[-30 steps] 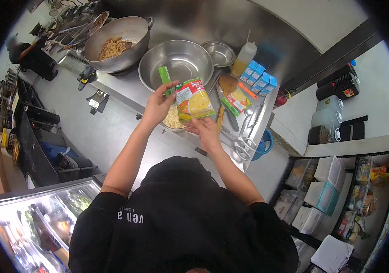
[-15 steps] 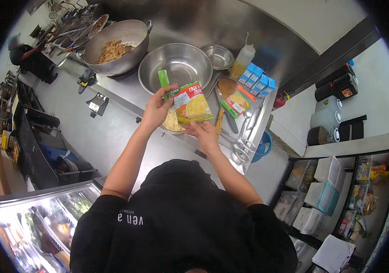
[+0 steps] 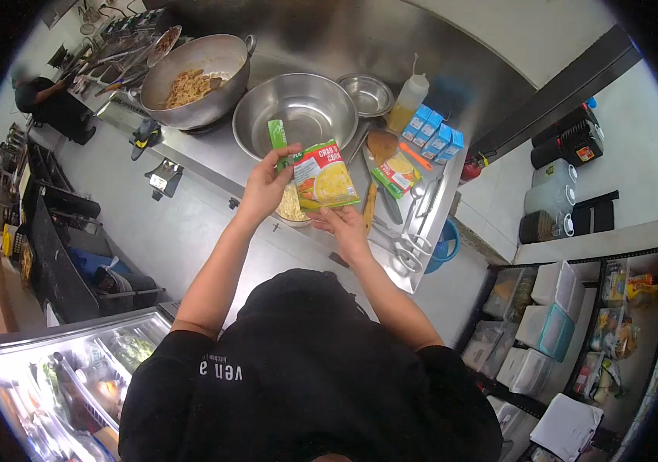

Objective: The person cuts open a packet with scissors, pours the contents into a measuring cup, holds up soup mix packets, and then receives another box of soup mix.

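the person's black clothing (image 3: 306, 377) hides much of the floor at the bottom, and black corners cut off the room. forearms and packet cover part of the big steel bowl's near side (image 3: 296, 112); a container of pale shreds (image 3: 292, 206) shows only partly behind them. the packet's small print is too small to read, and the thumb covers part of its logo.

the yellow and green soup packet (image 3: 327, 179) is held up between both hands. the left hand (image 3: 267, 183) pinches its upper left edge, along with a green strip (image 3: 276, 137) that sticks up; the right hand (image 3: 344, 229) grips its bottom edge, fingertips partly behind it.

the steel counter (image 3: 267, 225) carries a large wok (image 3: 196, 81) of brown food, a smaller bowl (image 3: 366, 95), a squeeze bottle (image 3: 408, 103), blue cartons (image 3: 432, 134) and a second packet (image 3: 396, 175) touching a wooden spatula (image 3: 382, 146). shelves of tubs (image 3: 533, 331) stand right, a lit chiller (image 3: 75, 377) lower left, another person (image 3: 51, 108) upper left.
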`<action>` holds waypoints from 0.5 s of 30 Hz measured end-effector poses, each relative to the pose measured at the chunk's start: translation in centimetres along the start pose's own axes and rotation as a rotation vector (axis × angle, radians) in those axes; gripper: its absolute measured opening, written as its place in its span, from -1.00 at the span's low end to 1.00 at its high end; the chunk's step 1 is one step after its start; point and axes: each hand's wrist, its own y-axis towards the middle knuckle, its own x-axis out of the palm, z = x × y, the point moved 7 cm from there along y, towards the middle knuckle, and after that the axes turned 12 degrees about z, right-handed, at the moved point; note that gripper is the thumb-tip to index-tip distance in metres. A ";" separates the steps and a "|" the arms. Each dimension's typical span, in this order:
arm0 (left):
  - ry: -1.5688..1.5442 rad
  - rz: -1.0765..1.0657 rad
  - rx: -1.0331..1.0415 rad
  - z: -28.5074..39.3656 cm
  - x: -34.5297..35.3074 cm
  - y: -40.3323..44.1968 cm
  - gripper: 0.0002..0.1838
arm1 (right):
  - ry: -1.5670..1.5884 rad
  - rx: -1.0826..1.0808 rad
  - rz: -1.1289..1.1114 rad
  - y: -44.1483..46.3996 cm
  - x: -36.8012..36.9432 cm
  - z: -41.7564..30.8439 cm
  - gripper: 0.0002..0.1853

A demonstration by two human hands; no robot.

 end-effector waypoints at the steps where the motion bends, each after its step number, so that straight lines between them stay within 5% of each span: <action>1: 0.015 -0.002 0.014 0.0 0.0 0.0 -0.64 | 0.008 0.000 0.003 0.0 0.0 0.0 -0.74; 15: -0.011 -0.020 -0.011 -0.2 0.1 0.3 -0.66 | 0.105 0.046 0.043 0.1 -0.8 0.5 -0.83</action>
